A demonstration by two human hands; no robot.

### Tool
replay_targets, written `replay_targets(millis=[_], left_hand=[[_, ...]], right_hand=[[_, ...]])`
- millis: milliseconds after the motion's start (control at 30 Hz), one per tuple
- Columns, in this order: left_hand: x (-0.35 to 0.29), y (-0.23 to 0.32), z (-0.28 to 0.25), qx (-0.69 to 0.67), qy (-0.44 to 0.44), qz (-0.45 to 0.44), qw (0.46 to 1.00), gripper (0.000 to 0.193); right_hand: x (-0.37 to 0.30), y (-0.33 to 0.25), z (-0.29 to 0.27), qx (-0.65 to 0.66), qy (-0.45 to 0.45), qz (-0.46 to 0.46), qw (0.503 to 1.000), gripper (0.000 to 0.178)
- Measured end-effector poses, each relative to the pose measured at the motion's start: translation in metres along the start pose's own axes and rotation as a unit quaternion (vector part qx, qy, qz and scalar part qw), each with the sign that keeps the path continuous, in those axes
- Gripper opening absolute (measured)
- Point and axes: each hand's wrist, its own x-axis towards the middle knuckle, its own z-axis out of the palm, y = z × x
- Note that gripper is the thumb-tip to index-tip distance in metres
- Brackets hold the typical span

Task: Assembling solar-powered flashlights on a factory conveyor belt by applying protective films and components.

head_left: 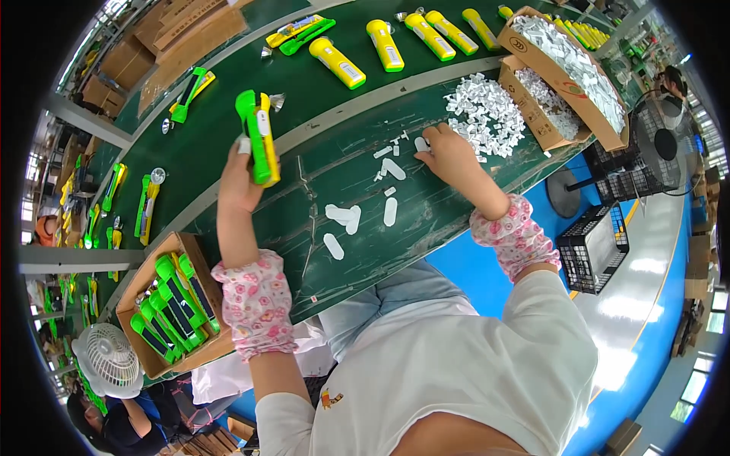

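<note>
From my remote post, I'd steady the green-and-yellow flashlight (263,144), gripped in the left hand (239,182) near the grey rail (365,106), and take the white oval piece (421,144) by its edges, the right hand (449,154) narrowed at it, pinch or touch I cannot tell.

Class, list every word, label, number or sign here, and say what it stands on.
Upper-left carton: dark printed line, not copied here.
Large right-hand carton: dark round mark, wording not copied.
Smaller carton beside it: small printed marks, unreadable.
Yellow flashlights: pale labels, too small to read.
</note>
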Motion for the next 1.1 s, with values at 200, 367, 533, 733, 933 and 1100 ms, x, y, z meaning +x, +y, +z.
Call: replay_targets(millis=[200, 367, 533, 733, 933, 1100], left_hand=[[-0.015, -0.027, 0.025, -0.250, -0.082, -0.013, 0.965, 0.036], [-0.027, -0.041, 0.042, -0.299, -0.143, -0.017, 0.943, 0.053], [-0.034, -0.057, 0.042, -0.311, -0.177, -0.017, 0.934, 0.053], [-0.044, -0.067, 0.039, -0.279, -0.107, -0.004, 0.954, 0.048], [-0.039, -0.055, 0.063, -0.342, -0.163, 0.074, 0.923, 0.057], [-0.047, -0.041, 0.062, -0.301, -0.209, 0.058, 0.929, 0.056]], right_hand=[[0.014, 0.006, 0.003, 0.063, -0.022, 0.009, 0.998, 0.023], [0.009, 0.008, -0.003, 0.113, 0.051, -0.071, 0.990, 0.014], [0.019, -0.036, -0.025, 0.415, -0.105, 0.024, 0.904, 0.013], [0.032, -0.126, -0.025, 0.535, -0.121, -0.183, 0.816, 0.012], [0.066, -0.155, -0.016, 0.346, -0.031, -0.325, 0.880, 0.025], [0.111, -0.163, -0.039, 0.382, -0.178, -0.268, 0.866, 0.027]])
